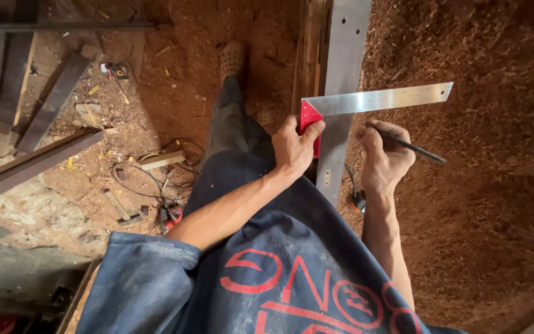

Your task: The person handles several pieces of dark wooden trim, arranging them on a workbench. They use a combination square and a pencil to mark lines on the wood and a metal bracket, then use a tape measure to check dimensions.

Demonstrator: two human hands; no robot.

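Left hand (293, 147), at frame centre, is clamped on the red stock of a try square (375, 99); thumb and fingers pinch the red part, pressing it against the edge of a long grey metal strip (341, 93). Right hand (383, 154), just right of centre, is closed around a dark pencil (412, 147), with the tip hidden behind the fingers near the strip.

Largest first: a sawdust-covered floor (483, 185) is seen filling the right half of the frame. Dark wooden beams (26, 93) are laid in the upper left. The metal strip runs from top centre down to the hands, beside a wooden board (309, 49). The square's steel blade is laid across the strip, reaching toward the upper right. A tape measure (114, 69) is seen upper left; cables and small tools (156, 185) are scattered lower left.

Handling, as judged: the square is stiff, light and smooth-bladed, so slipping on bare metal is likely; it is best held by the thick red stock, pushed flush to the strip's edge. The pencil is light and brittle at the point.
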